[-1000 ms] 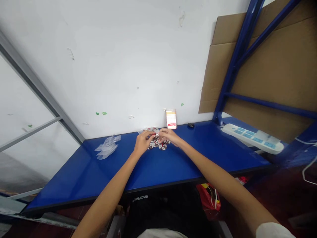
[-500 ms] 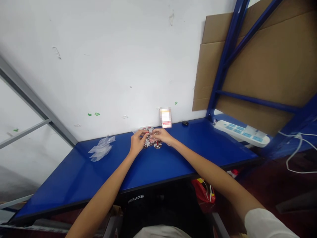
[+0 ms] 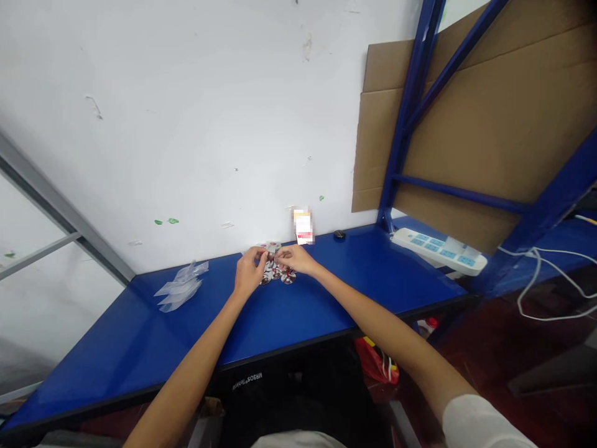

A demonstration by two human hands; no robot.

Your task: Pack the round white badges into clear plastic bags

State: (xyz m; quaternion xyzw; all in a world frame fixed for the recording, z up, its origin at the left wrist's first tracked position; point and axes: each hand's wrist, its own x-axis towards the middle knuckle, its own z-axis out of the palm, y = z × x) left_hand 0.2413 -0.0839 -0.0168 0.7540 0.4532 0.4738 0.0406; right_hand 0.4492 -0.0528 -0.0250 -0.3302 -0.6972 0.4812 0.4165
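Over a pile of shiny round metal pieces with red parts (image 3: 288, 277), both hands come close together at the back of the blue table. My left hand (image 3: 249, 269) is closed in a pinch on a small shiny round piece (image 3: 270, 256) with a bit of red at the fingertips. Right beside it, my right hand (image 3: 295, 257) has its thumb and fingers pinched close to the same piece. What lies between the right fingertips is too small to make out. The hands cover part of the pile.
Clear plastic bags (image 3: 181, 288) lie left on the blue table (image 3: 289, 323). A small card or packet (image 3: 304, 226) leans on the wall, with a small black object (image 3: 339, 234) beside it. A white power strip (image 3: 438, 250) sits right, near a blue frame (image 3: 410, 112) with cardboard.
The view has shifted slightly, so the scene sits further left. Both hands stay together over the pile; the shiny round piece between them shows more plainly now.
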